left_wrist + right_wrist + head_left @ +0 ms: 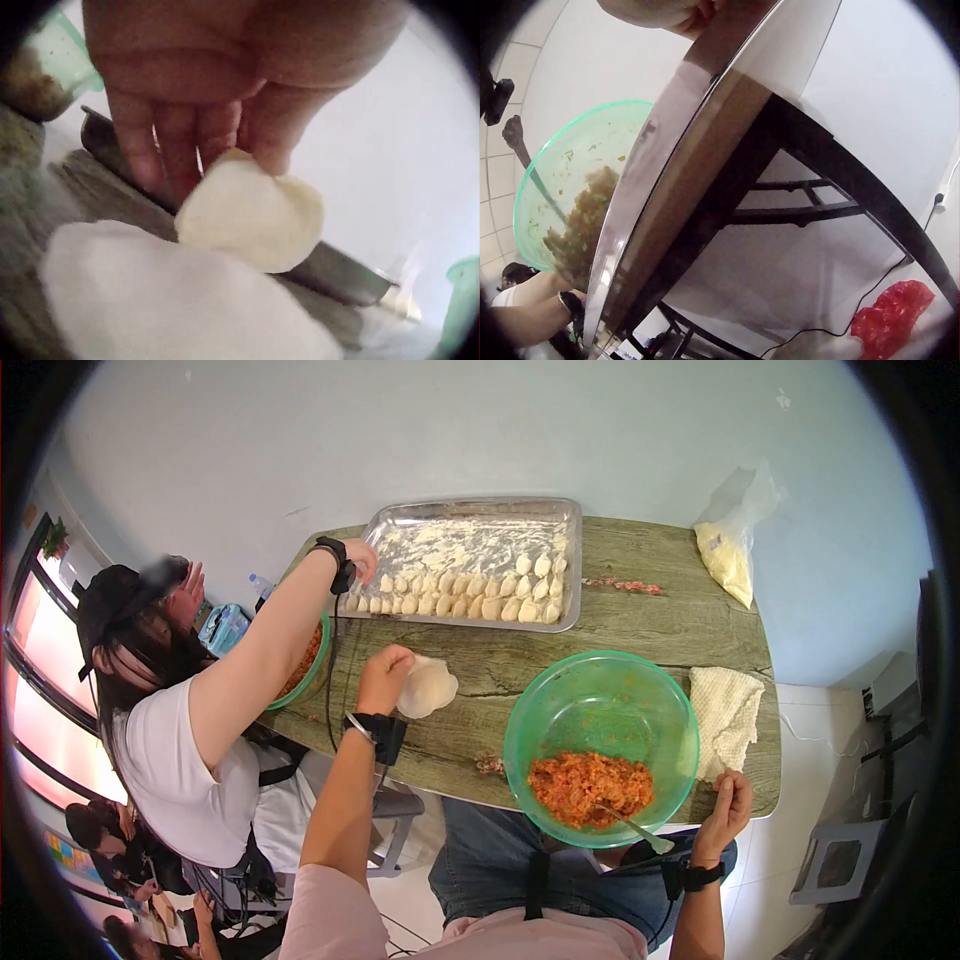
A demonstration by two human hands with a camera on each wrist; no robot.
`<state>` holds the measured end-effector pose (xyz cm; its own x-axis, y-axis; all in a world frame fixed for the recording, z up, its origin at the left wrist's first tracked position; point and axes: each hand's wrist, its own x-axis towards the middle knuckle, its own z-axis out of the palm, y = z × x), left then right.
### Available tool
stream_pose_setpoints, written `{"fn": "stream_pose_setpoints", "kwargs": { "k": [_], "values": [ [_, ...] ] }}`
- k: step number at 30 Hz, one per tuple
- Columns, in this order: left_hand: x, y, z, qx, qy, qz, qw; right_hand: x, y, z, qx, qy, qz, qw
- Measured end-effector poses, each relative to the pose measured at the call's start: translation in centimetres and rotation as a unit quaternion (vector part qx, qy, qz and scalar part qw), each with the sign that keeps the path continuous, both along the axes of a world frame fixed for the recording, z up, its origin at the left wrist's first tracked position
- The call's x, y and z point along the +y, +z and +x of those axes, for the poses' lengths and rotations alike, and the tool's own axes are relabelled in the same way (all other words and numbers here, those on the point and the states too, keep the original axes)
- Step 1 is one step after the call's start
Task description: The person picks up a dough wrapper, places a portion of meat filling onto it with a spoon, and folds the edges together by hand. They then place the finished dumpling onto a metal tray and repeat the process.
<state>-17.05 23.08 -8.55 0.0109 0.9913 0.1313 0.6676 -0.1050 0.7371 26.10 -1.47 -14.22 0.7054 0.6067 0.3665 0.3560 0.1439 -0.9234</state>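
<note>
My left hand (385,678) pinches a round dumpling wrapper (255,214) between thumb and fingers, plain in the left wrist view. Close below it is a second pale piece of dough (172,292). At the table's near right edge, my right hand (727,815) has curled fingers on the near edge of a cream textured cloth (722,710); the right wrist view catches only part of that hand at the top. Between my hands stands a green bowl (600,675) with reddish filling (590,788) and a spoon (640,830) leaning in it.
A metal tray (470,510) holds rows of dumplings (470,600) on a floured base. To my left another person (225,760) reaches over the tray's left end, beside a second green bowl (318,665). A plastic bag (728,555) of pale yellow stuff sits at the far right.
</note>
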Motion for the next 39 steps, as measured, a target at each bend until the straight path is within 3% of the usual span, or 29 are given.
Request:
{"fn": "stream_pose_setpoints", "kwargs": {
  "k": [2,3,4,5,6,8,10,14,15,16,17,18,19,20,21,23,31,33,39],
  "values": [
    [0.5,-0.7,0.0,-0.058,0.007,0.027,0.998,0.0,0.0,0.1,-0.001,0.003,0.005,1.0],
    [-0.1,0.0,1.0,-0.241,0.039,-0.026,0.969,0.0,0.0,0.1,0.003,0.003,0.004,1.0],
    [-0.7,0.8,1.9,-0.415,0.068,-0.078,0.904,0.0,0.0,0.1,0.006,0.003,0.002,1.0],
    [-1.7,1.4,2.4,-0.505,0.031,-0.112,0.855,0.0,0.0,0.1,0.005,0.002,0.003,1.0],
    [-2.5,2.0,3.1,-0.506,0.03,-0.112,0.855,0.0,0.1,0.2,0.0,0.0,-0.005,1.0],
    [-4.2,2.9,5.0,-0.634,0.004,-0.179,0.752,-0.3,0.6,0.4,-0.009,-0.006,-0.012,1.0],
    [-6.4,3.8,7.0,-0.619,-0.033,-0.173,0.765,-0.5,2.3,0.5,0.135,-0.011,-0.005,0.991],
    [-10.8,7.6,11.2,-0.575,-0.097,-0.152,0.798,-1.3,9.0,-2.0,0.235,0.006,0.099,0.967],
    [-11.9,8.4,12.3,-0.574,-0.103,-0.16,0.796,-1.9,11.4,-3.4,0.28,0.115,0.09,0.949],
    [-13.0,9.1,13.4,-0.535,-0.107,-0.129,0.828,-2.3,13.3,-4.8,0.32,0.22,0.081,0.918],
    [-14.3,9.8,14.4,-0.495,-0.113,-0.099,0.856,-2.7,14.5,-6.0,0.365,0.278,0.075,0.885],
    [-15.9,10.7,15.4,-0.495,-0.125,-0.109,0.853,-3.0,15.3,-7.2,0.407,0.333,0.069,0.848],
    [-17.6,11.6,16.3,-0.325,-0.135,-0.037,0.935,-2.7,16.0,-8.6,0.449,0.331,0.045,0.829],
    [-18.7,11.7,17.1,-0.143,-0.142,0.042,0.979,-2.5,16.5,-9.6,0.49,0.328,0.022,0.807],
    [-19.0,11.1,18.0,-0.115,-0.22,0.137,0.959,-2.6,16.6,-10.1,0.49,0.314,0.024,0.813],
    [-19.0,9.6,19.4,-0.064,-0.326,0.263,0.906,-2.7,16.1,-10.4,0.595,0.331,0.027,0.732],
    [-20.6,9.5,20.3,-0.08,-0.352,0.218,0.907,-4.0,12.5,-8.9,0.623,0.335,0.058,0.704],
    [-20.8,9.4,20.6,-0.085,-0.346,0.214,0.909,-4.2,11.9,-8.9,0.645,0.349,0.083,0.675],
    [-20.8,8.2,21.3,-0.1,-0.281,0.247,0.922,-3.8,12.7,-9.6,0.647,0.296,0.058,0.7]
  ]
}}
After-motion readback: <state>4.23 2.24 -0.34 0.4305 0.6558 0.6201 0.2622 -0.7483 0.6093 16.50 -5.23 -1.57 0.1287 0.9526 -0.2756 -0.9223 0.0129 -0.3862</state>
